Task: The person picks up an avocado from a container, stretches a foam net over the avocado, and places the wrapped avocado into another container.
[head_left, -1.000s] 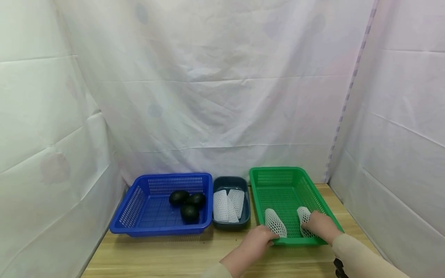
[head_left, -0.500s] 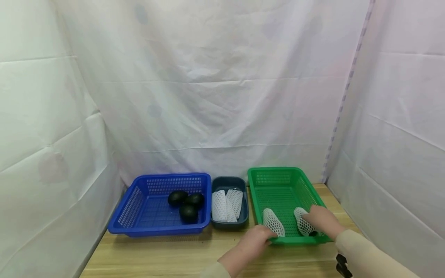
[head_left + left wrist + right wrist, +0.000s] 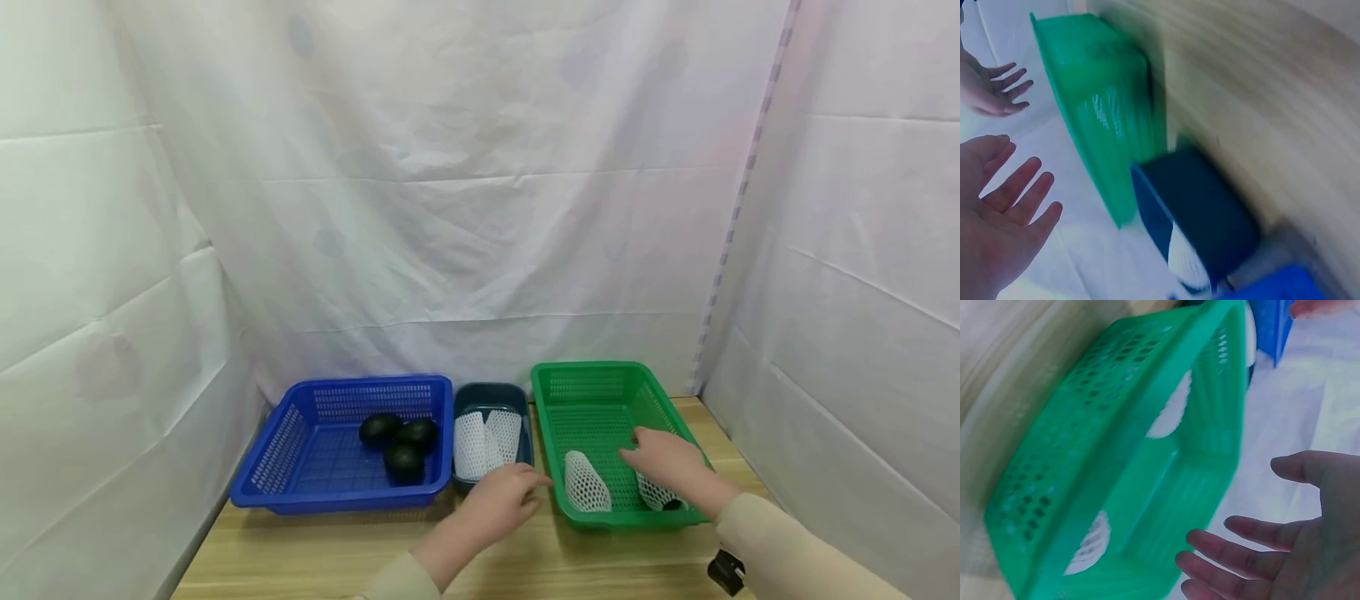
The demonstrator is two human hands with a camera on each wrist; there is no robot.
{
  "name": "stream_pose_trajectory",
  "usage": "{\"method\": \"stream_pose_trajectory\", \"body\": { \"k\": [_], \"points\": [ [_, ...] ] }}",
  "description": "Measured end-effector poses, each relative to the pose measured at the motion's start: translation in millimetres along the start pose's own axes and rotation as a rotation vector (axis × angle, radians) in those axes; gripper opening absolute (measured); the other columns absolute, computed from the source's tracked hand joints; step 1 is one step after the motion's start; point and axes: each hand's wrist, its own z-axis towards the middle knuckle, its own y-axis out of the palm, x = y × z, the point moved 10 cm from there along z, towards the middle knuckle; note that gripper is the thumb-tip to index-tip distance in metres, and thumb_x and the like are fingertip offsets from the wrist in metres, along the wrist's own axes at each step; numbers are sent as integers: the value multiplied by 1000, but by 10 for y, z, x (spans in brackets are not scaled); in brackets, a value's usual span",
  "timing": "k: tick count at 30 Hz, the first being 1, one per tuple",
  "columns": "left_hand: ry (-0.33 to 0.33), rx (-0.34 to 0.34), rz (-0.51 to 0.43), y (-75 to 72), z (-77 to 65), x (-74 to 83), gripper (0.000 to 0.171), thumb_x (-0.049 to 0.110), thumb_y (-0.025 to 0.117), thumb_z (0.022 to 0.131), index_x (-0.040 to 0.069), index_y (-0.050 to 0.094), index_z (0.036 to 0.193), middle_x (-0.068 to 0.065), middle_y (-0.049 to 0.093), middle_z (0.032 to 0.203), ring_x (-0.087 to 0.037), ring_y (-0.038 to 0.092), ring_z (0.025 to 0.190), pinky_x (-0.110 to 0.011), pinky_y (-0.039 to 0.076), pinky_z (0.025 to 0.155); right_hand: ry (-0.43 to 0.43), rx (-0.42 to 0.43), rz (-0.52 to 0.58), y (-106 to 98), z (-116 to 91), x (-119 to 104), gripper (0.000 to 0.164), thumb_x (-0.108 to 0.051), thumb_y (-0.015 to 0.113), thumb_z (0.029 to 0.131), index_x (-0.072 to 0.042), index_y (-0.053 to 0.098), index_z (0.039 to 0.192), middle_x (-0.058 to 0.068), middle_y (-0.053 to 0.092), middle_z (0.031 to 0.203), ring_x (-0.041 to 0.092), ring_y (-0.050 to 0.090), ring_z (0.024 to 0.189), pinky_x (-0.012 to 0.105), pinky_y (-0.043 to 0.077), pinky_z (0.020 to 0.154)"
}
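Note:
My right hand (image 3: 666,460) hovers over the right side of the green basket (image 3: 546,433), fingers spread and holding nothing in the right wrist view. Partly hidden beneath it lies a white foam net sleeve (image 3: 654,493) with something dark showing at its near end. Another foam net sleeve (image 3: 586,483) lies at the basket's left front; its contents are hard to make out. My left hand (image 3: 495,504) is in the air in front of the small dark bin (image 3: 530,454), its fingers loosely extended and nothing in them. Inside that bin are several white foam net sleeves (image 3: 471,446).
At the left stands a blue basket (image 3: 300,504) with three dark avocado-like fruits (image 3: 405,461). The three containers stand side by side on a wooden table (image 3: 360,558). White cloth (image 3: 480,250) hangs behind and on both sides.
My left hand has left the green basket's front rim and moved left. The right hand has let go of the right foam sleeve and shifted left and up above it.

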Motion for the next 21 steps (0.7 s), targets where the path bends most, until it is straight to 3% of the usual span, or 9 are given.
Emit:
{"method": "stream_pose_trajectory", "body": {
  "k": [6,14,21],
  "points": [
    [-82,-49,11,-203,-135,-336,24,27,60,86,18,64,108,7,62,100,-8,56,93,-24,45,80,-39,0,51,6,7,-337,52,-44,54,85,-3,54,117,12,59,109,26,58,87,44,47,68],
    [-161,-110,80,-391,-252,-791,21,27,60,86,17,65,104,5,62,98,-11,57,90,-28,47,76,-109,-32,128,76,57,-831,46,-41,56,85,-7,56,117,7,59,110,25,57,95,44,46,76],
    [-196,-207,99,-510,-327,-1135,15,20,60,85,13,66,97,4,63,89,-10,58,80,-28,48,68,-226,-73,188,149,85,-1180,39,-35,59,85,-7,58,112,-1,59,89,14,54,78,37,45,65]
  ]
}}
